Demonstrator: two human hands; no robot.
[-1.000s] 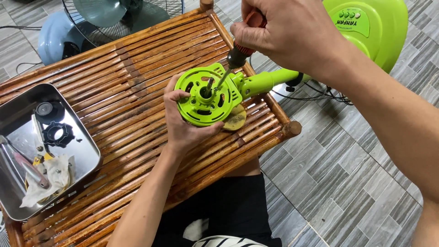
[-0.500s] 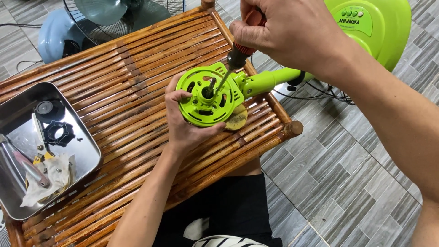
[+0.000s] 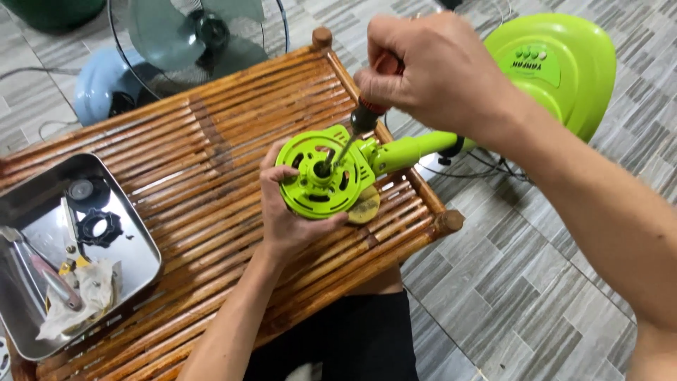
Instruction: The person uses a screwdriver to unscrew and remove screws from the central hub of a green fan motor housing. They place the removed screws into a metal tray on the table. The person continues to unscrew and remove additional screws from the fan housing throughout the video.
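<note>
Near edge of the bamboo bench (image 3: pixel 211 282): the metal tray (image 3: pixel 137 271) is holding removed parts, a black ring (image 3: pixel 99 227), a rag (image 3: pixel 84 293) and a tool; disassembly is judged partly done. The green motor housing (image 3: pixel 317 176) is being steadied at the bench's right side by the left hand (image 3: pixel 285 219), fingers wrapped around its rim; the screwdriver (image 3: pixel 352 134) is being gripped in the closed right hand (image 3: pixel 430 70), tip seated at the housing's centre; that fastener is not yet out. Beyond, the green fan base (image 3: pixel 557 70) is lying on the floor.
</note>
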